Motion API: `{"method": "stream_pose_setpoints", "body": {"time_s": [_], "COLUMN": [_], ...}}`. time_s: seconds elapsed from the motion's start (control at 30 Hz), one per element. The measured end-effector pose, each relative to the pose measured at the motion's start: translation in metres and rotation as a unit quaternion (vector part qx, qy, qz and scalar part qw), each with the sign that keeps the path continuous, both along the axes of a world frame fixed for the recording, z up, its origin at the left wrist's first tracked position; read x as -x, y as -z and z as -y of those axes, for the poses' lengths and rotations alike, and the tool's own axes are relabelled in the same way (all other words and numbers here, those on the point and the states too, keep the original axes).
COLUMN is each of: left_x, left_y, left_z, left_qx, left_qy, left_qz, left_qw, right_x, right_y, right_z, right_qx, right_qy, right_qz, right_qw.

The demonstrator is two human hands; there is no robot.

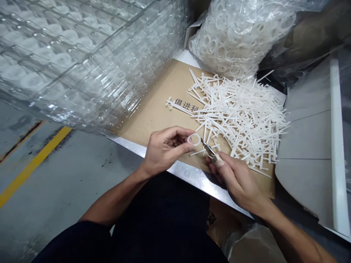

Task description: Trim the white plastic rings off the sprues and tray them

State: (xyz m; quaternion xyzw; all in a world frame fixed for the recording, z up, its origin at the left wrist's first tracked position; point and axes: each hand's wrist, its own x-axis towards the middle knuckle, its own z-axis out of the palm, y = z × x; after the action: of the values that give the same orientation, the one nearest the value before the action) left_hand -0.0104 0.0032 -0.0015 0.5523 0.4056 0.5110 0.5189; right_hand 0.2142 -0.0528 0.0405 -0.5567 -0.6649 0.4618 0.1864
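the left hand (164,149) pinches a white plastic ring (194,139) between thumb and fingers, while the right hand (236,179) closes on small snips (208,149), tips at the ring. just far and right, white plastic runners (236,117) heap on a cardboard sheet (153,113); a bag of rings (233,36) lies beyond, stacked clear trays (82,54) far left.

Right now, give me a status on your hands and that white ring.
Left hand pinching white plastic ring. Right hand holding small cutters, tips at the ring's edge. White plastic runners piled just beyond.
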Motion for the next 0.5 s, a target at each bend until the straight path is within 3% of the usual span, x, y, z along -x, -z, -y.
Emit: {"method": "stream_pose_setpoints", "body": {"time_s": [0.5], "left_x": [0.0004], "left_y": [-0.0078], "left_z": [-0.0029], "left_qx": [0.026], "left_qy": [-0.015], "left_qz": [0.015], "left_qw": [0.999], "right_x": [-0.0013], "right_y": [0.0017], "right_z": [0.0012], "right_qx": [-0.013], "right_qy": [-0.003], "right_qz": [-0.047], "right_qw": [0.999]}}
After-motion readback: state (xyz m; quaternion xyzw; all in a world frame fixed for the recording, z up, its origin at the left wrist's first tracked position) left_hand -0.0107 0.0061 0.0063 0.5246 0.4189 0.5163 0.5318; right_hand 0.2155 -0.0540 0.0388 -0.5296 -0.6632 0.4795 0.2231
